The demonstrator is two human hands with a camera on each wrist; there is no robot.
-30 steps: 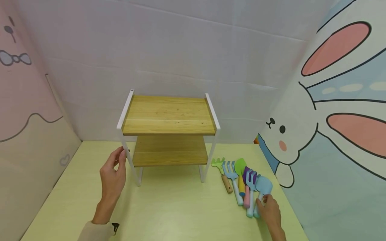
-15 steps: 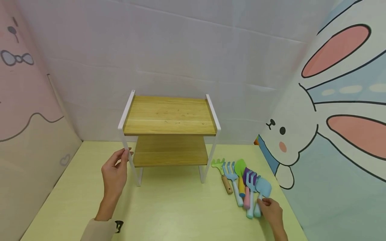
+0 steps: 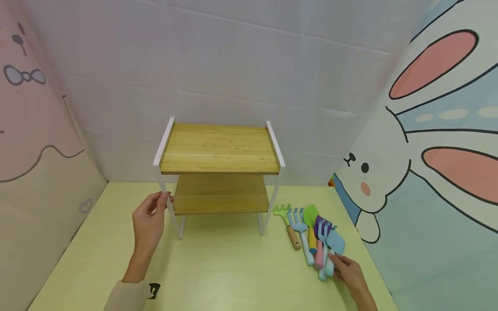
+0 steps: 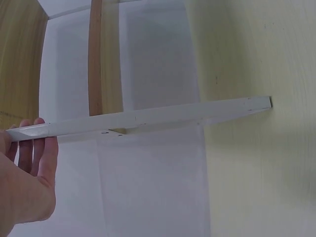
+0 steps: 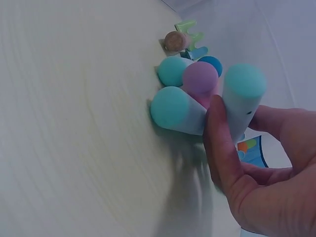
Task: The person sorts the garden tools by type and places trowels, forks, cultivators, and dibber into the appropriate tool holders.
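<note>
A two-tier shelf with wooden boards (image 3: 219, 149) and white metal side frames stands at mid-table. My left hand (image 3: 149, 224) grips its left front leg (image 4: 163, 116), thumb in front and fingers behind. On the right, my right hand (image 3: 351, 276) pinches the handle of a light blue toy shovel (image 3: 336, 242); in the right wrist view its teal-ended handle (image 5: 242, 94) is between thumb and fingers, tilted up beside the other handles. Right beside it lies a blue garden fork (image 3: 323, 233), partly over a purple tool with a pink handle (image 3: 319, 255).
Farther left in the row lie a green shovel with a yellow handle (image 3: 311, 233), another blue fork (image 3: 304, 239) and a green rake with a wooden handle (image 3: 292, 235). A white wall sheet (image 3: 233, 65) hangs behind; a rabbit-printed sheet (image 3: 428, 207) borders the table's right edge.
My right hand has taken hold of the light blue shovel and shifted it left, tilting its handle over the neighbouring fork. My left fingers have closed onto the shelf leg.
</note>
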